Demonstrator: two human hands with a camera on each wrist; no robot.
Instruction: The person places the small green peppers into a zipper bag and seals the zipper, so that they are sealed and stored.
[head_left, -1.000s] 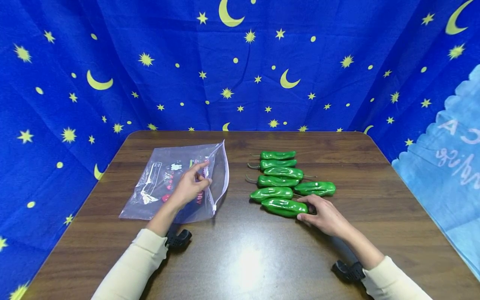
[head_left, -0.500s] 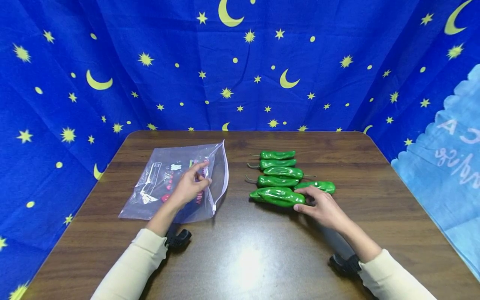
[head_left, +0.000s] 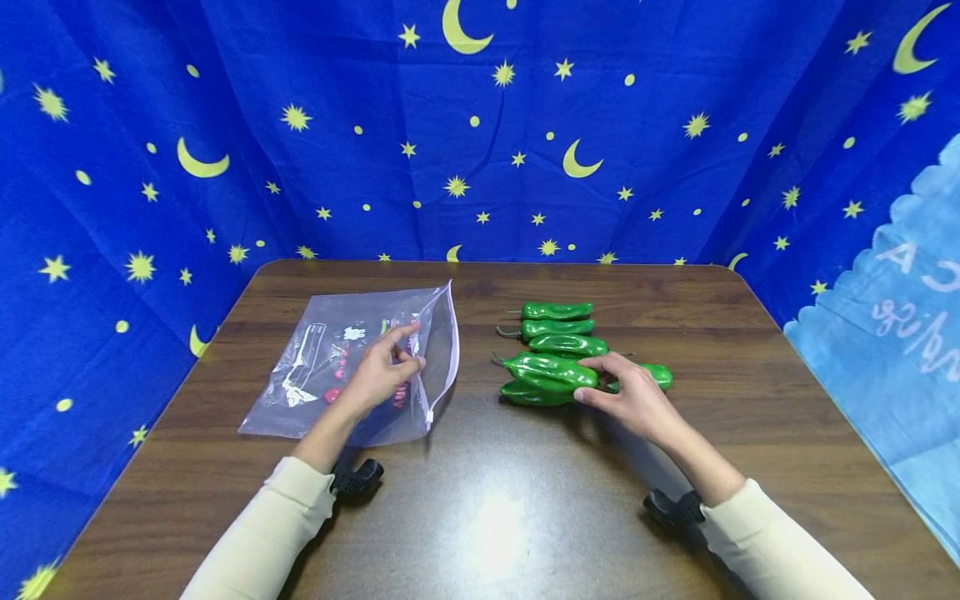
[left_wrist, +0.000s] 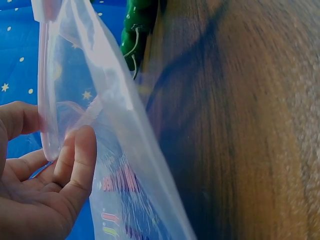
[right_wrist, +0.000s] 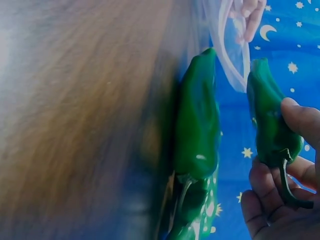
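A clear zip bag [head_left: 315,346] with printed pictures lies on the left, its mouth with the lilac zip edge facing right. My left hand [head_left: 381,371] pinches the upper layer of its mouth, which gapes apart in the left wrist view; the zip edge [left_wrist: 44,90] passes by the fingers there. My right hand [head_left: 637,396] holds a glossy green pepper [head_left: 551,372] by its stem end, thumb on one side and fingers on the other. This pepper hangs above another green pepper [head_left: 534,395]; in the right wrist view its curved stem [right_wrist: 287,185] points back toward the palm.
Several more green peppers [head_left: 558,328] lie in a row behind, and one pepper [head_left: 657,377] lies partly behind my right hand. A blue star-and-moon curtain [head_left: 480,167] rises at the wooden table's [head_left: 480,483] far edge. A light blue cloth [head_left: 900,317] hangs at the right.
My right hand has lifted the nearest pepper off the table and carried it up and leftward over the other peppers. My left hand and the bag have stayed put.
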